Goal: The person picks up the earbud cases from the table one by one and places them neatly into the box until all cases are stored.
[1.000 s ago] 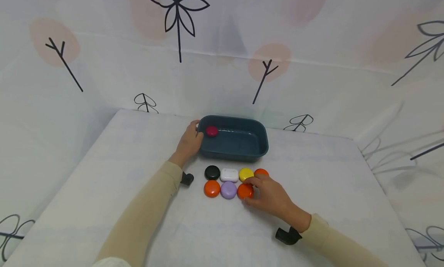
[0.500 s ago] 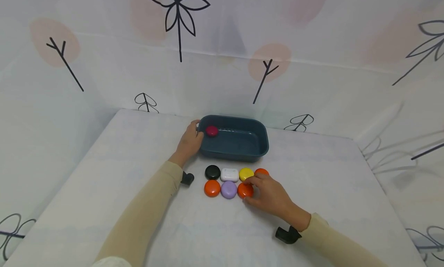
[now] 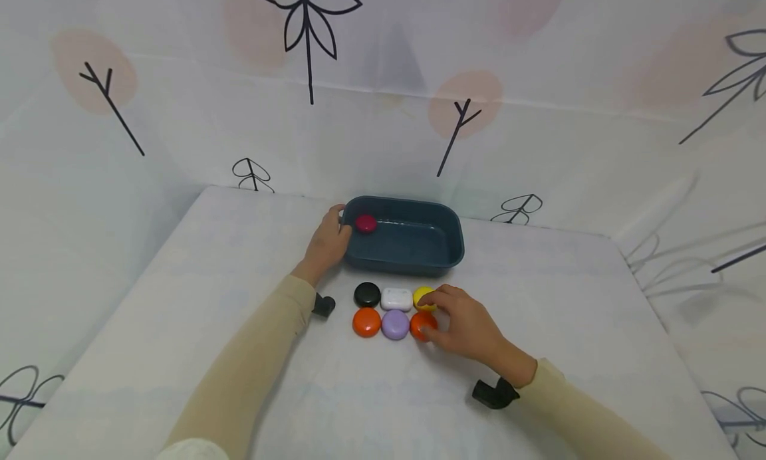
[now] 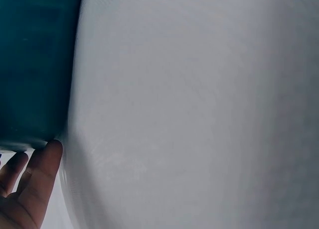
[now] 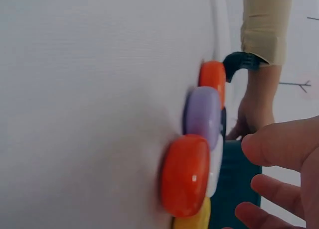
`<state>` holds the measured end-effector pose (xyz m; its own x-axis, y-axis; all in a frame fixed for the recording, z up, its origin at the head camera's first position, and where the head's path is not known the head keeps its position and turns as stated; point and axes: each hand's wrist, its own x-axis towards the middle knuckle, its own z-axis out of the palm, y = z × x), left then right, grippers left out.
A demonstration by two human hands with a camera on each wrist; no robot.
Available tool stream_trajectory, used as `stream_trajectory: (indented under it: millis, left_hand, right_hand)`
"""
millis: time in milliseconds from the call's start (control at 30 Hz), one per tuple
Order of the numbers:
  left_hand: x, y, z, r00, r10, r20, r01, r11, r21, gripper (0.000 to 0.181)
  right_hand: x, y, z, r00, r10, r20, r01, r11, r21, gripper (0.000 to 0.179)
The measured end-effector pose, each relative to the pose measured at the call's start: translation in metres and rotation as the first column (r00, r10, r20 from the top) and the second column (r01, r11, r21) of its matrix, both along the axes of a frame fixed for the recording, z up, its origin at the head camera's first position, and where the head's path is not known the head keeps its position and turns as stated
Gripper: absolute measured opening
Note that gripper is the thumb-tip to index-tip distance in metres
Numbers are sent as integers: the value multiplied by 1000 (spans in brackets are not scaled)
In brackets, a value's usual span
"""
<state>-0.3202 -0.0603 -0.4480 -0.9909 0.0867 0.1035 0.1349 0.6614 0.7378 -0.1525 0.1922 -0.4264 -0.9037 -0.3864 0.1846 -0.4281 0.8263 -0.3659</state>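
Note:
In the head view my left hand (image 3: 326,240) is at the left end of a dark teal rectangular tub (image 3: 407,269). Fairly straight fingertips touch its end wall in the left wrist view. My right hand (image 3: 463,320) hovers over the right side of two rows of glossy rounded pieces, its fingers apart and holding nothing. Below its thumb is an orange disc (image 3: 421,325); below the fingers, a yellow disc (image 3: 423,296). Beside these lie a lilac disc (image 3: 395,325), another orange disc (image 3: 366,322), a black disc (image 3: 367,295) and a white rounded rectangular piece (image 3: 396,299).
A crimson disc (image 3: 366,223) lies inside the tub near its left end. The white-covered table (image 3: 335,400) meets a patterned cloth backdrop (image 3: 383,141) behind the tub. Black wrist mounts (image 3: 495,393) hang below both wrists.
My right hand has risen slightly, and its thumb now overlaps the orange disc. It now hides the far-right orange disc, which was partly visible before. The left hand and tub stay put.

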Motion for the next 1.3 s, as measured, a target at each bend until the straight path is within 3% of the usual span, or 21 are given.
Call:
stream_trajectory:
  millis: [200,533,1067,1300]
  left_hand:
    - [0,0,0,1000,0,-3,0,1000,1,53]
    - [1,0,2,1000,-6,1,6,1000,5,53]
    - [2,-1,1,1000,-5,0,5,1000,19,52]
    - [1,-1,1,1000,-7,-5,7,1000,16,53]
  right_hand:
    - [-6,-1,8,1000,1,11,0,997,-71,32]
    - [-12,-5,17,999,25,-22,-26,997,-75,43]
    - [-32,-16,31,998,39,-49,-47,983,-178,40]
    - [-43,-19,37,999,44,-11,-45,967,-249,40]
